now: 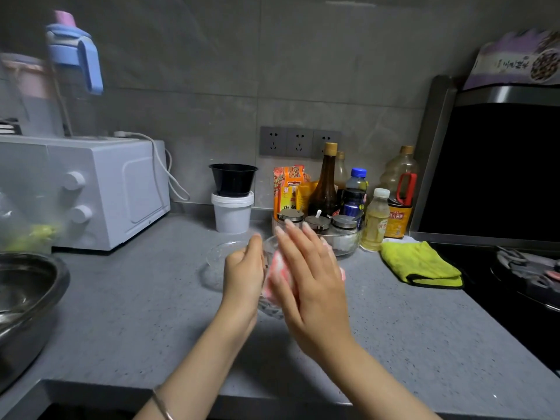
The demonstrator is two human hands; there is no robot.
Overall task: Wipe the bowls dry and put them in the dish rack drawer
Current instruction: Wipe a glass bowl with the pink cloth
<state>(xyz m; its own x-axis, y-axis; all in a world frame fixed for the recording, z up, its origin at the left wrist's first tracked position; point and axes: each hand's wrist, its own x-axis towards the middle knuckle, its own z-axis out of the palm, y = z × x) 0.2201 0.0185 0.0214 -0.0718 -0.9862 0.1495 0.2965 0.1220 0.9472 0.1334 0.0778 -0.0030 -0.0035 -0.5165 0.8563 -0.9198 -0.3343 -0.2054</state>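
Clear patterned glass bowl [270, 309] is off the desk, held tipped on edge between both hands, above the middle of the grey speckled desk [136, 313].
Left hand [244, 274] grip: fingers curled round the bowl's rim, clamped on it.
Right hand [309, 280] grip: fingers straight and apart, palm pressing a pink-and-white cloth [277, 263] onto the bowl. It clamps nothing.
Cloth and bowl are motion-blurred, so I can't tell whether the cloth is on the inside or the outside wall.

Step, my read: wipe-dry phase on this bowl, with nothing stowed from it yet.
A second clear glass dish [218, 256] sits on the desk just behind the left hand, toward the back edge. Can't tell if it's wet or dry.

Next move calls for:
- turning the bowl in the left grip so the cloth covers the remaining wall and base
- carrying the bowl one-handed, since a hand must be free for the drawer
- finding the dish rack drawer, which is not in view

Wet glass in a one-hand hold is a likely slip risk.

Around it:
- steel-lidded seasoning jars [318, 221] and bottles at the back edge, just beyond the right fingertips
- white plastic tub [232, 215] at the back edge, with a black bowl on top
- folded yellow-green microfibre cloth [421, 265] at the right edge
- white microwave [91, 189] in the back-left corner
- steel basin [27, 298] at the left edge
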